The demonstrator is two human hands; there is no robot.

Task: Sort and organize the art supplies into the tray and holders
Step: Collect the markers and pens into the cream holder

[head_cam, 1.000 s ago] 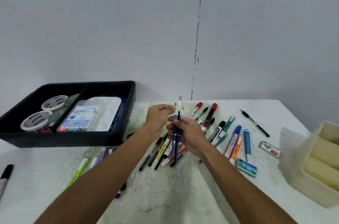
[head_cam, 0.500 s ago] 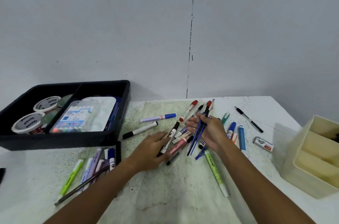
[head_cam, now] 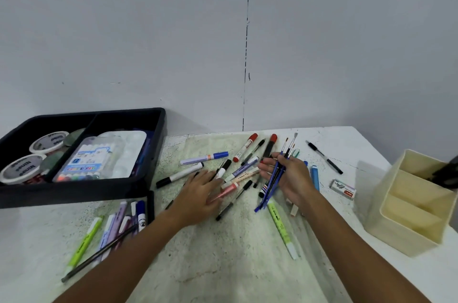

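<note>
Head view: since a second ago the left hand (head_cam: 200,187) left the paintbrushes (head_cam: 277,173) — now flat on pens at 9 o'clock. Right hand (head_cam: 288,178) alone grips them above the surface (head_cam: 223,265); holder (head_cam: 416,203) at 3 o'clock, likely next.

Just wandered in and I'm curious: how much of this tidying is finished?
Early days. The black tray already holds tubs and a pen pack. The right hand grips a bunch of paintbrushes; the left hand rests on loose markers. The cream holder looks nearly empty.
</note>
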